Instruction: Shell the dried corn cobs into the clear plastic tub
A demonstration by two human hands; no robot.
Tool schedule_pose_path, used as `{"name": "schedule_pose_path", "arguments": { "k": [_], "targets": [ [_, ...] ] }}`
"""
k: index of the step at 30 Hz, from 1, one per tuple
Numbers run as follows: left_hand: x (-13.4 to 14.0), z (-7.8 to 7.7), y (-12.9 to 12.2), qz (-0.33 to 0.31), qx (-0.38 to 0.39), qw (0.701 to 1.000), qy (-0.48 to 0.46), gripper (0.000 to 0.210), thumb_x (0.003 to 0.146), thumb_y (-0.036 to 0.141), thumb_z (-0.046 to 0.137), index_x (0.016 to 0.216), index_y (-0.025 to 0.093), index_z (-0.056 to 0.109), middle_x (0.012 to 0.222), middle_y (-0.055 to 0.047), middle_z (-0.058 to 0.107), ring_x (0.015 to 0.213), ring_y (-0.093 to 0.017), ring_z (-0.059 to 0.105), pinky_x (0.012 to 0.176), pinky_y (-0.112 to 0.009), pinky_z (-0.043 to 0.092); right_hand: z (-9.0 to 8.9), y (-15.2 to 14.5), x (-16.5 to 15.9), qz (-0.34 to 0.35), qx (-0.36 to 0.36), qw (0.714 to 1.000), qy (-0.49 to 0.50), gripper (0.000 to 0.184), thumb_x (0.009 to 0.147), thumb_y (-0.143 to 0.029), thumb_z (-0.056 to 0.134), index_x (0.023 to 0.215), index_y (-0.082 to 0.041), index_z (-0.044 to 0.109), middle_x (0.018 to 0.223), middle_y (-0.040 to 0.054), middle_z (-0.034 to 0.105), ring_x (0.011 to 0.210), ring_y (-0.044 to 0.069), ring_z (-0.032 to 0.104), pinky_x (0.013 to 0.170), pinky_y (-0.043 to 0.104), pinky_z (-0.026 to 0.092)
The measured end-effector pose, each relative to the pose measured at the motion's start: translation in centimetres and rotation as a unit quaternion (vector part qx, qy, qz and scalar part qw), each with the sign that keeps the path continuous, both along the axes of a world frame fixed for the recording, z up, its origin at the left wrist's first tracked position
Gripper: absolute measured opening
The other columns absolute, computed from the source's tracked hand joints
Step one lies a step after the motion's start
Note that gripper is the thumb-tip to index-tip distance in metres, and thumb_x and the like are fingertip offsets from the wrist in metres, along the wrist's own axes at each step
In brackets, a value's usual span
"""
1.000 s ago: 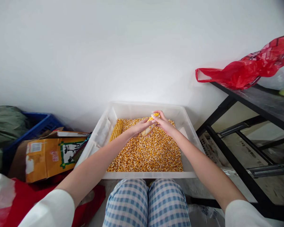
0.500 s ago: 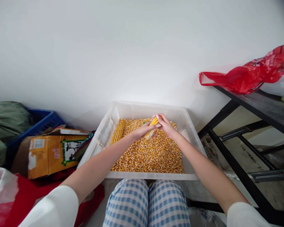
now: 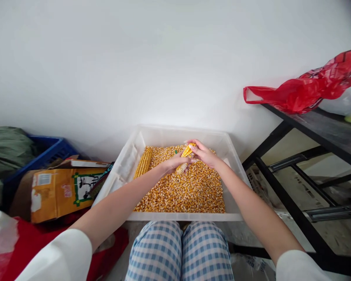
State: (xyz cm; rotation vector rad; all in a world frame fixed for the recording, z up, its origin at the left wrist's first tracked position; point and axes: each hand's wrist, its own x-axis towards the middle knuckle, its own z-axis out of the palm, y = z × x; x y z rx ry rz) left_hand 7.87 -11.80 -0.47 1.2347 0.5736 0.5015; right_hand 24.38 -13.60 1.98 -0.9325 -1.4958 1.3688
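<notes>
A partly shelled corn cob (image 3: 188, 151) is held above the loose corn kernels (image 3: 190, 191). Yellow kernels cover its upper end, while its lower end is pale and bare. My left hand (image 3: 175, 160) is closed around the lower middle of the cob. My right hand (image 3: 204, 152) closes on the upper part, its fingers over the top. The kernels fill the bottom of a translucent white plastic bin (image 3: 175, 217). Whole corn cobs (image 3: 143, 162) lie along the bin's left side, partly behind my left forearm.
A blue crate (image 3: 57, 150) and an orange cardboard box (image 3: 58, 193) stand left of the bin. On the right rises a black metal-framed rack (image 3: 283, 156) with a red plastic bag (image 3: 304, 91) on top. A white wall (image 3: 175, 62) is behind the bin.
My right hand has shifted slightly and its fingers have opened a little around the cob's upper end, showing more yellow kernels. The whole view has moved slightly.
</notes>
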Motion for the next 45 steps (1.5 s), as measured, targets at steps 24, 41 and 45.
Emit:
{"name": "schedule_pose_path", "arguments": {
  "k": [24,41,45],
  "targets": [
    [-0.2,1.8,-0.3,0.017,0.024,0.999,0.043,0.068,0.067,0.031,0.073,0.125,0.028,0.039,0.074,0.003,0.053,0.050,-0.006,0.046,0.043,-0.017,0.036,-0.7,0.8,-0.5,-0.132,-0.007,0.986,0.105,0.041,0.063,-0.034,0.075,0.091,-0.026,0.046,0.094,-0.0044,0.053,0.080,0.010,0.054,0.071,0.022,0.046],
    [-0.3,1.8,0.3,-0.016,0.009,1.000,0.015,0.051,0.070,0.029,0.069,0.115,0.023,0.044,0.076,0.002,0.054,0.051,-0.006,0.049,0.045,-0.018,0.039,0.8,0.5,-0.2,-0.152,-0.043,0.979,0.129,0.045,0.058,-0.038,0.076,0.090,-0.026,0.047,0.085,-0.0044,0.053,0.073,0.011,0.052,0.060,0.020,0.044],
    [-0.3,1.9,0.1,-0.002,0.014,1.000,0.023,0.061,0.067,0.029,0.073,0.120,0.025,0.042,0.078,0.002,0.055,0.053,-0.007,0.050,0.047,-0.018,0.041,0.7,0.5,-0.2,-0.152,-0.049,0.978,0.133,0.043,0.058,-0.036,0.076,0.088,-0.025,0.047,0.085,-0.0046,0.054,0.072,0.010,0.053,0.060,0.021,0.043]
  ]
}}
